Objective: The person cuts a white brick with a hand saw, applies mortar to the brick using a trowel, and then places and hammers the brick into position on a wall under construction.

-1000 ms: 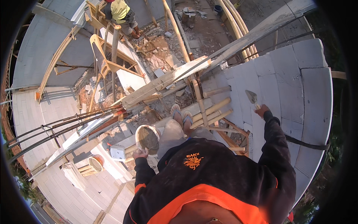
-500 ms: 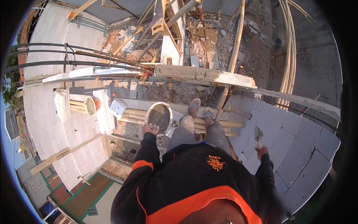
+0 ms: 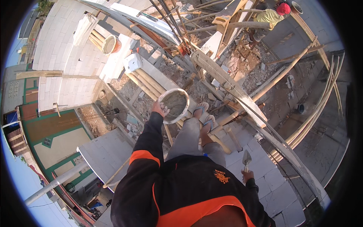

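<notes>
My left hand [image 3: 160,108] is closed on the left rim of a round bucket [image 3: 185,93], which holds wet grey mortar [image 3: 175,103]. The bucket is just ahead of my left knee, above the bamboo poles. My right hand [image 3: 247,176] grips the handle of a pointed trowel [image 3: 247,158], blade up and away from me. Some grey shows on the blade; whether that is mortar I cannot tell. Beside the trowel rises a wall of pale blocks [image 3: 273,178]. My sandalled feet [image 3: 204,117] stand on the bamboo.
Bamboo poles [image 3: 141,81] form the scaffold underfoot, with a rubble-strewn floor far below. A second bucket [image 3: 110,45] stands on poles at the left. A concrete beam [image 3: 227,85] crosses ahead, with a handsaw [image 3: 223,18] beyond. A person in a red head covering [image 3: 270,17] bends at the far right.
My view has turned to the left, so the surroundings appear rotated. A co-worker has come more fully into sight. Both hands keep their hold on the bucket and trowel.
</notes>
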{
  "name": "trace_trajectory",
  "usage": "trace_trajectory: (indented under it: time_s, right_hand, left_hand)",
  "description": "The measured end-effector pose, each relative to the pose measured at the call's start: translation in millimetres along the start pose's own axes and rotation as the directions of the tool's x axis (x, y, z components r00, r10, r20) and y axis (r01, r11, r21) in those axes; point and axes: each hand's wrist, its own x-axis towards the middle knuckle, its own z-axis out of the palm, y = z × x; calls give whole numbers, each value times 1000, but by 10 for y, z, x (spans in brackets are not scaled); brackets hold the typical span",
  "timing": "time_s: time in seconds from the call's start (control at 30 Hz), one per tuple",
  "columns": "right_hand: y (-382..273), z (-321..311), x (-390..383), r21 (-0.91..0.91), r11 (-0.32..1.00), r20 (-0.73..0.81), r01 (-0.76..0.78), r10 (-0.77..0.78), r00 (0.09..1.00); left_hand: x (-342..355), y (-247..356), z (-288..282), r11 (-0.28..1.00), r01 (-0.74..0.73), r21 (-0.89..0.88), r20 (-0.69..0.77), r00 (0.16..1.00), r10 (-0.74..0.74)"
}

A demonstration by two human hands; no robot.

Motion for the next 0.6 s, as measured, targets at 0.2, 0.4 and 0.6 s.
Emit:
trace_trajectory:
  time_s: [0.2, 0.4, 0.6]
  right_hand:
    - [-109, -284, 668, -377, 894, -60, 242, -284, 957]
    - [-833, 201, 502, -523, 794, 77, 309, -318, 945]
    - [-1775, 1151, 135, -734, 379, 247, 564, -625, 740]
  left_hand:
    - [206, -379, -55, 998, 51, -44, 39, 998, -49]
    - [323, -456, -141, 997, -3, -80, 41, 999, 6]
    - [660, -183, -88, 991, -15, -130, 56, 998, 22]
